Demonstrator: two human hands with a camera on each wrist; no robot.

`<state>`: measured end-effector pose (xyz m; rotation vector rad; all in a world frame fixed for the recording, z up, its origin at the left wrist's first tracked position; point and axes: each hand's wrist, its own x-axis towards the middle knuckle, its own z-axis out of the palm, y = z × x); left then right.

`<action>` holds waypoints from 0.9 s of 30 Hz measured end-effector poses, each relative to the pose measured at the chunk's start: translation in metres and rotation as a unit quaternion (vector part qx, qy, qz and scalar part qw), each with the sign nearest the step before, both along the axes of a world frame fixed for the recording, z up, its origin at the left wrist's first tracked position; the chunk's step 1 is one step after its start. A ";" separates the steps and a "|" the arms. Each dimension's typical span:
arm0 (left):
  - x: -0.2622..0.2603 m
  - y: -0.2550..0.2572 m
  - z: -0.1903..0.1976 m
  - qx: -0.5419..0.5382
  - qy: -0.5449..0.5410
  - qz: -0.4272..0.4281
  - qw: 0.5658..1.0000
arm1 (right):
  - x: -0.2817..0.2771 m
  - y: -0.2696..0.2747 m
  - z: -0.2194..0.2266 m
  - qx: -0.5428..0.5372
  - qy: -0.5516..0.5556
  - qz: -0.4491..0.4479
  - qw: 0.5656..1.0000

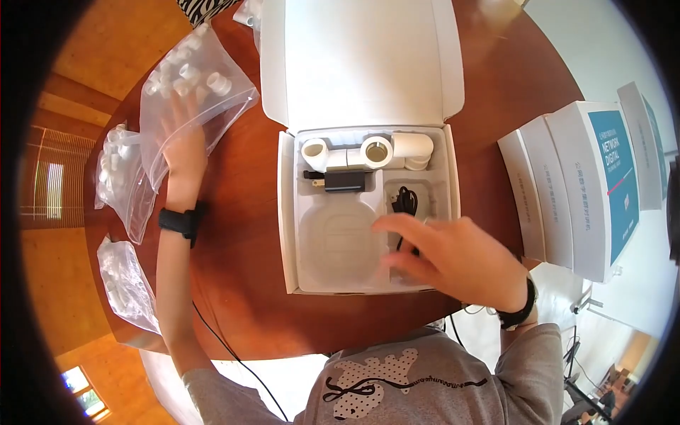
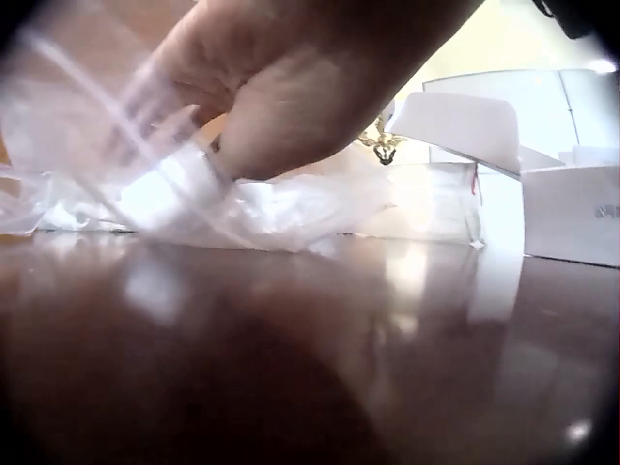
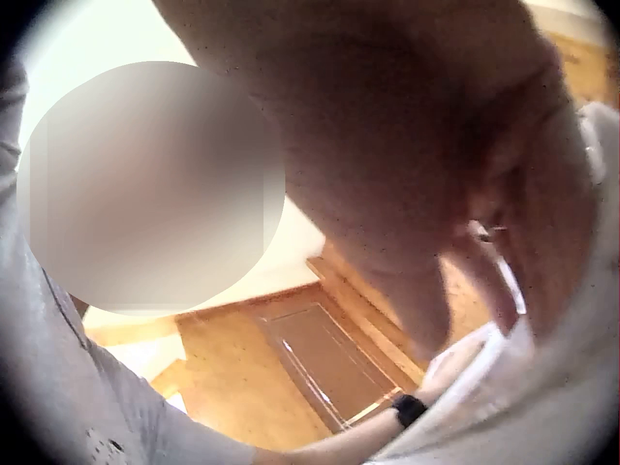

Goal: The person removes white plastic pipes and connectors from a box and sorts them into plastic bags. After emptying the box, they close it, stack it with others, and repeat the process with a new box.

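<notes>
My left hand [image 1: 185, 142] reaches inside a clear zip bag [image 1: 237, 106] of white plastic pipe fittings [image 1: 219, 83], fingers extended among them. The left wrist view shows that hand just above a white fitting [image 2: 174, 189], behind the clear film. Over the front right of an opened white box [image 1: 287, 212] hovers my right hand [image 1: 467, 258], with index finger and thumb apart and nothing between them. White pipe fittings [image 1: 413, 147] lie along the back of the box's tray. In front of them are a black plug adapter [image 1: 345, 182] and a coiled black cable [image 1: 404, 200].
The box lid [image 1: 361, 64] stands folded back. At left lie another bag of white fittings [image 1: 117, 170] and a clear plastic bag [image 1: 127, 283]. Several white and blue boxes [image 1: 595, 191] stand at the table's right. A black cord [image 1: 219, 340] hangs near the front edge.
</notes>
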<state>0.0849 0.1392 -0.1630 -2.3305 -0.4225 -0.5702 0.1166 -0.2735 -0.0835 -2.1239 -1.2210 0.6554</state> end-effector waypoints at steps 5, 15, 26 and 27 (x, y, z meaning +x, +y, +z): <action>-0.025 -0.052 0.018 -0.017 0.174 0.144 0.974 | 0.027 0.009 -0.006 0.088 -0.190 -0.113 0.971; -0.025 -0.188 0.073 -0.477 0.118 -0.321 0.810 | 0.045 0.034 -0.021 0.070 -0.305 -0.085 0.946; -0.011 -0.170 0.050 -0.517 0.067 -0.377 0.765 | 0.065 0.024 -0.016 0.135 -0.206 -0.108 0.963; -0.012 -0.170 0.050 -0.526 0.037 -0.387 0.757 | 0.062 0.025 -0.013 0.146 -0.207 -0.121 0.960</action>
